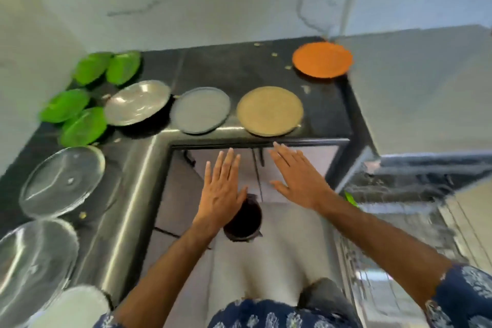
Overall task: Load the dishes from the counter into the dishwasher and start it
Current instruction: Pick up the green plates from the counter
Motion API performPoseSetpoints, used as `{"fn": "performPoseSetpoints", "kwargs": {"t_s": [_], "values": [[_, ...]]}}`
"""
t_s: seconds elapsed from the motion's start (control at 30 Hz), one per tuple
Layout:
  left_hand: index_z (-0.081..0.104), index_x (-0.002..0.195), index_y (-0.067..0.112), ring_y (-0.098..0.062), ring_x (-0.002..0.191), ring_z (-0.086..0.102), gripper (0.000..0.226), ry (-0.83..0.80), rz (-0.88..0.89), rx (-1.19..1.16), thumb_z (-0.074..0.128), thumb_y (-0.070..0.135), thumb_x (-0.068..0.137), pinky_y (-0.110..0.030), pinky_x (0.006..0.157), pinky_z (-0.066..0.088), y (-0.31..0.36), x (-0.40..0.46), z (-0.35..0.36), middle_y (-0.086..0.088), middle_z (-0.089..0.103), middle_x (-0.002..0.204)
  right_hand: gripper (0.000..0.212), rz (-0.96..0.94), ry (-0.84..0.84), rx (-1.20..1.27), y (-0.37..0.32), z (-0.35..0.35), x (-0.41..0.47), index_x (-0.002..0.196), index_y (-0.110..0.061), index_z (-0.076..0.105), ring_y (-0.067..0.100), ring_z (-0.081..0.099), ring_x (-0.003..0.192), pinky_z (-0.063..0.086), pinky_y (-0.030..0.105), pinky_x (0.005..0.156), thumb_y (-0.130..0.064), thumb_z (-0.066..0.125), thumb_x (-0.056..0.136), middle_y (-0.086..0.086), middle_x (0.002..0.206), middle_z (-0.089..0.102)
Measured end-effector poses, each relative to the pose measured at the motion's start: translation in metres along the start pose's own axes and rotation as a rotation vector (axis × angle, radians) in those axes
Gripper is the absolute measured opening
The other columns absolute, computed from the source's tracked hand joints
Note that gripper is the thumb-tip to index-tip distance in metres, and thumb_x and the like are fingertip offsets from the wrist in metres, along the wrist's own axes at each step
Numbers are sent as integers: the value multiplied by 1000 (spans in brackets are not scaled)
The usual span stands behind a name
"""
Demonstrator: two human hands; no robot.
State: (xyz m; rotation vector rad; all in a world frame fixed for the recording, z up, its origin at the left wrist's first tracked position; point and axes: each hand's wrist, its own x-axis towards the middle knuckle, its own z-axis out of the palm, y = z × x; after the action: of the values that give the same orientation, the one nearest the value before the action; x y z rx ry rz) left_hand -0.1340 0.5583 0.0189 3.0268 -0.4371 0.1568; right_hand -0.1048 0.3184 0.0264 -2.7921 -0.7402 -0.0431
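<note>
So we've got both hands out flat in front of us, left hand and right hand, fingers straight, slightly spread, holding nothing. Just past our right fingertips sits the tan plate, right at the counter lip. Beyond the left fingertips is the grey plate, and further left of that a steel plate, a bunch of green plates, and glass plates down the side run. The orange plate is way out past the right fingers in the far corner.

Our guess is the tan one is the easy first grab: thumb on top, fingers under the bit overhanging the edge, lift before pulling so it doesn't scrape.

The dishwasher rack looks open off to the right of our right hand, pretty blurry though. Room-wise, we're standing in the counter's inside corner, so swing plates right and low, and watch the counter's end corner on the way.
</note>
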Motion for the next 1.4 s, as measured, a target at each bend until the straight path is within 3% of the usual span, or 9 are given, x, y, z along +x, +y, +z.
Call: {"fn": "performPoseSetpoints", "kwargs": {"t_s": [0.17,0.3,0.5,0.67,0.8,1.03,1.17,1.3,1.4], "values": [[25,156,12,-27,154,9,75,41,-261,-26,30,54,95,-53,123,13,-103,-7,-24,-9,17,165,73,-185,22,-44,-59,-23,111,155,-12,24,32,29,144,28,49,117,-43,54,97,12,161,25],[30,154,9,-30,152,16,75,49,-410,-59,30,53,94,-55,121,21,-160,8,-23,-11,23,163,71,-283,-27,-56,-79,-23,195,154,-15,26,31,32,143,32,50,114,-43,55,96,11,160,26],[16,158,9,-27,154,3,75,23,-602,-75,23,53,98,-49,124,7,-229,43,11,-11,10,166,68,-405,-123,-9,-87,-13,328,153,-11,28,29,32,144,27,45,119,-36,56,96,11,159,28],[4,159,11,-23,154,-6,73,11,-753,-121,36,46,103,-41,123,-5,-268,73,34,-9,-1,167,64,-440,-223,97,-101,0,439,150,-13,32,28,38,138,33,42,115,-31,59,95,8,154,34],[10,159,13,-22,154,-2,71,26,-824,-130,26,52,103,-40,124,-5,-293,87,52,-9,5,167,57,-460,-284,128,-120,21,527,147,-13,35,29,40,134,36,44,112,-29,56,97,10,148,37],[18,158,16,-18,154,0,69,77,-839,-68,27,55,102,-46,125,4,-303,90,65,-5,10,167,58,-335,-431,186,-161,81,666,149,-15,36,39,46,126,37,43,106,-25,55,94,23,141,39],[20,158,17,-18,154,3,67,73,-856,-73,31,53,103,-47,125,10,-305,88,65,-5,14,166,72,-130,-480,266,-176,117,728,150,-24,35,39,48,129,41,43,108,-45,54,84,23,144,44],[22,158,17,-18,154,4,65,79,-859,-84,34,50,103,-46,125,10,-304,88,63,-4,15,166,57,9,-430,359,-182,143,766,140,-12,50,37,55,122,49,44,101,-41,57,91,24,141,46],[21,158,17,-16,154,3,64,75,-870,-104,34,48,104,-44,126,7,-303,89,61,-3,15,166,63,88,-375,448,-163,163,791,121,-6,61,35,63,108,56,46,90,-50,60,76,22,124,60]]}}
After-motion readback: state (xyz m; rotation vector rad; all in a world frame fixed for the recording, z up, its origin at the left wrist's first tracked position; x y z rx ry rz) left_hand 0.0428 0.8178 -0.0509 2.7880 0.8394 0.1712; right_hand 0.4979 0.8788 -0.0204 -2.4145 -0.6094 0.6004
